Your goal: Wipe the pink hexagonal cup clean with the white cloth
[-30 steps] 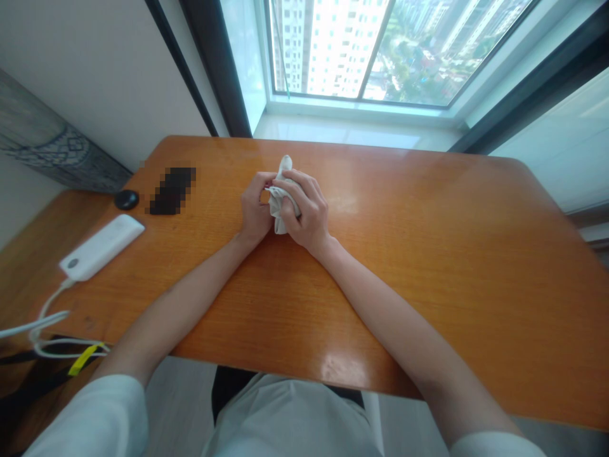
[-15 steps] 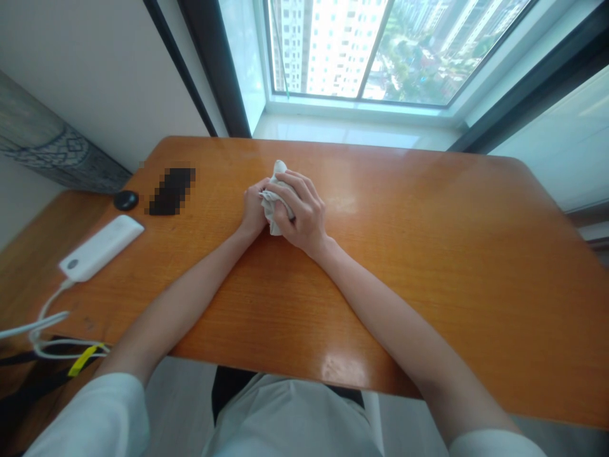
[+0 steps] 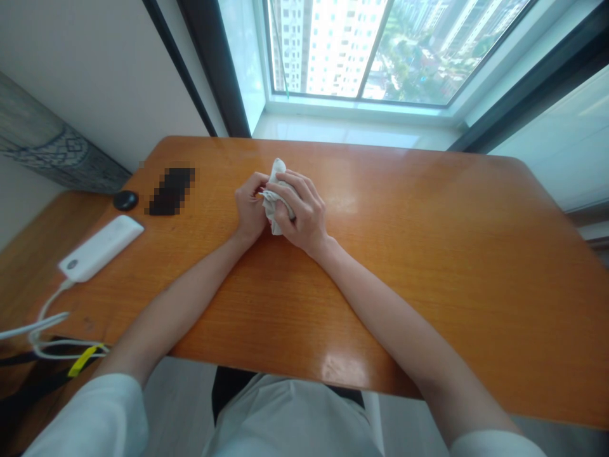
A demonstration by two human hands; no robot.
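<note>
A crumpled white cloth [image 3: 273,204] is bunched between my hands, above the middle of an orange wooden desk [image 3: 404,216]. My right hand [image 3: 302,212] wraps over most of it, with the fingers curled across its front. My left hand [image 3: 250,206] pinches its left edge with the fingertips. The top of the cloth sticks out above my right fingers, and its lower end hangs between my palms. Both forearms rest on the desk.
Left of my hands lie a pixelated dark flat object [image 3: 171,191], a round black object [image 3: 125,200] and a white power bank [image 3: 99,247] with a white cable [image 3: 47,330]. A window [image 3: 361,57] stands beyond the desk's far edge.
My hands have drawn closer around the cloth, and it looks more tightly bunched. My right hand now covers more of it. The objects on the desk have not moved.
</note>
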